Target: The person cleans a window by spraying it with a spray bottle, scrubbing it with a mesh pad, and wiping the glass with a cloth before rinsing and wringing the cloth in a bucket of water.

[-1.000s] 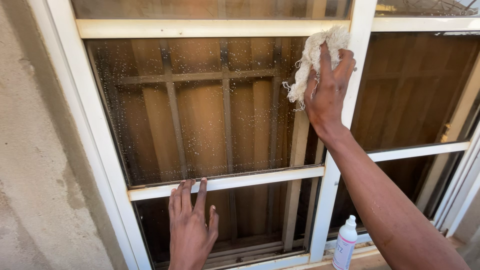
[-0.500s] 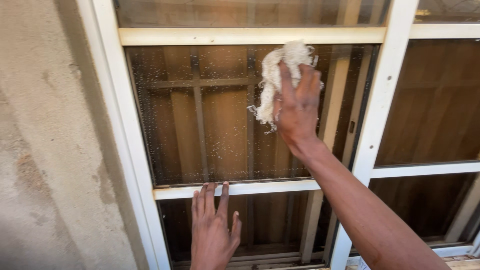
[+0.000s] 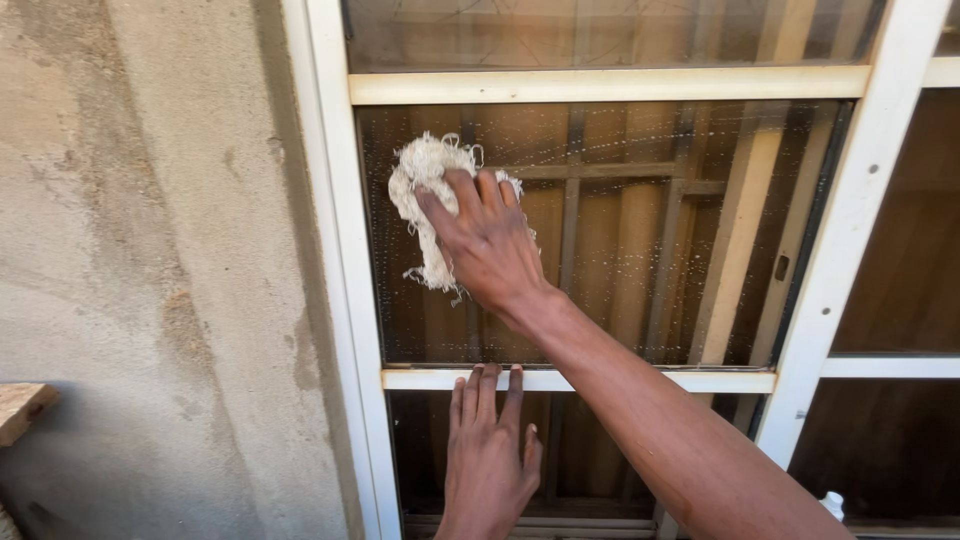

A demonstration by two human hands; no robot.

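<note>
My right hand (image 3: 490, 240) presses a frayed white rag (image 3: 420, 190) flat against the wet, droplet-speckled window pane (image 3: 640, 230), at its upper left corner near the white frame upright (image 3: 335, 250). My left hand (image 3: 487, 455) rests palm-flat, fingers together, on the lower pane, with its fingertips touching the white crossbar (image 3: 600, 380) between the two panes.
A rough grey plastered wall (image 3: 150, 270) fills the left side. A wooden piece (image 3: 20, 408) juts out at the left edge. Another white upright (image 3: 850, 230) divides the window on the right. A white bottle cap (image 3: 832, 503) shows at the bottom right.
My right hand has swept the rag leftwards across the pane, from its right side to its upper left corner. The view has shifted with it. My left hand stays on the lower pane.
</note>
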